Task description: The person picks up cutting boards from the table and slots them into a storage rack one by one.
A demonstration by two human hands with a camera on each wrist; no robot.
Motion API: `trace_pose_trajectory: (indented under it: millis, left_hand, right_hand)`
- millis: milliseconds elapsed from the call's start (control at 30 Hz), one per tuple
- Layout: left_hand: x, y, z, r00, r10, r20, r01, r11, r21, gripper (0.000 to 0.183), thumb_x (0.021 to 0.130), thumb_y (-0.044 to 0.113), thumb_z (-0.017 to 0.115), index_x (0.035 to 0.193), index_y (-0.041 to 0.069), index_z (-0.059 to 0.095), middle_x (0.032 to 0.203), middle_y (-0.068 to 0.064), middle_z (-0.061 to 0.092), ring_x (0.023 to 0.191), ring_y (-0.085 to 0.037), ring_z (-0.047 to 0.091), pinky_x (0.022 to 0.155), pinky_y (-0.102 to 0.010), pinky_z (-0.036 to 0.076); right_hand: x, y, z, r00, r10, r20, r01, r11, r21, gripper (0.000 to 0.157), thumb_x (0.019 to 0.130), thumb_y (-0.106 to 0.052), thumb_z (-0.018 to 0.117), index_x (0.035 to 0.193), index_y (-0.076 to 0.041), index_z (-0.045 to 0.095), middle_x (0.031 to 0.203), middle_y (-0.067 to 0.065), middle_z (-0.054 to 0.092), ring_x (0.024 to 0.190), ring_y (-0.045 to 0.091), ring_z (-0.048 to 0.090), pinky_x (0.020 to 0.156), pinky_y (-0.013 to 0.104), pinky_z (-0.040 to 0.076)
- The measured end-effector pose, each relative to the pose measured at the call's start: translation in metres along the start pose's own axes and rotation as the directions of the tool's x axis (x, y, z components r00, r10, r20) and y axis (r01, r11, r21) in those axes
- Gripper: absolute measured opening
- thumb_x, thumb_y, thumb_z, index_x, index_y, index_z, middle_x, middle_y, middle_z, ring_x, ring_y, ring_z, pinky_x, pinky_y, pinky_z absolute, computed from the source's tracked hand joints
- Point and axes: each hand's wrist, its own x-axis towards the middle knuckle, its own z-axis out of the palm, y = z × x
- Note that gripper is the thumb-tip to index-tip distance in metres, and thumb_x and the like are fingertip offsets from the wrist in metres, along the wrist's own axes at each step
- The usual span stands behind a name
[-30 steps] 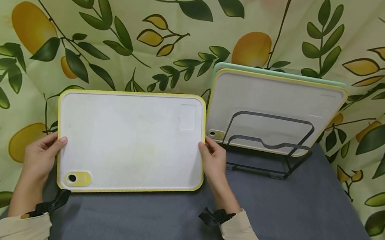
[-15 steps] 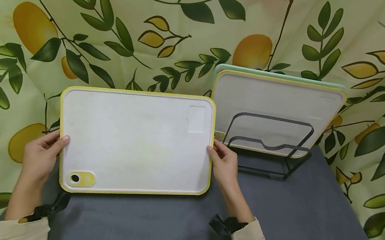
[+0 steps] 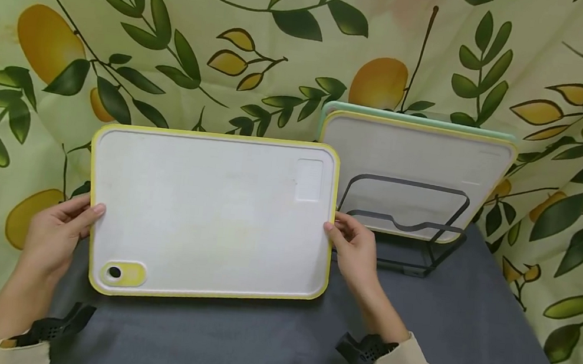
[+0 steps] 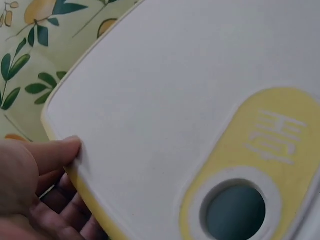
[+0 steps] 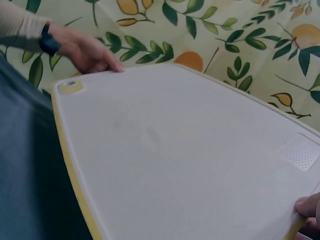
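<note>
A white cutting board [image 3: 213, 215] with a yellow rim is held up, tilted toward the head camera, above the dark cloth. My left hand [image 3: 53, 234] pinches its left edge, thumb on the white face and fingers behind. At the opposite edge my right hand [image 3: 356, 251] grips in the same way. A yellow patch with a round hole [image 4: 232, 212] marks the board's lower left corner; a small dotted rectangle [image 5: 302, 151] lies near its upper right corner. The fingers behind the board are partly hidden.
To the right, a black wire rack [image 3: 410, 224] stands on the dark grey tablecloth [image 3: 231, 348]. It holds another yellow-rimmed white board [image 3: 417, 154], with a mint-green board [image 3: 421, 117] behind it. A leaf-and-fruit patterned curtain [image 3: 172, 98] hangs at the back.
The held board's right side has shifted rightward with my right hand, so the board looks wider and overlaps more of the racked board. My left hand keeps its pinch, its wrist slightly farther left.
</note>
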Motion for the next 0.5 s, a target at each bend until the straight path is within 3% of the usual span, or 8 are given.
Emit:
trace_pose_trajectory:
  millis: [333,500]
  left_hand:
    - [0.008,0.018,0.021,0.987,-0.031,0.16,0.027,0.999,0.023,0.027,0.095,0.007,0.069,0.106,0.031,0.078,0.096,0.015,0.073,0.083,0.001,0.069,0.067,-0.014,0.057]
    - [0.012,0.03,0.035,0.983,-0.027,0.182,0.013,0.997,0.08,0.025,0.095,0.011,0.07,0.105,0.033,0.077,0.095,0.016,0.073,0.08,0.0,0.07,0.066,-0.014,0.057]
  right_hand:
    - [0.011,-0.014,-0.035,1.0,-0.021,0.021,0.022,0.999,-0.025,0.034,0.098,-0.016,0.067,0.13,-0.004,0.066,0.109,0.016,0.072,0.08,0.007,0.063,0.07,0.02,0.055]
    - [0.016,-0.022,-0.055,0.999,0.029,0.035,-0.028,0.999,-0.029,0.04,0.099,-0.022,0.066,0.135,-0.005,0.062,0.105,-0.002,0.07,0.086,0.005,0.065,0.074,0.02,0.056]
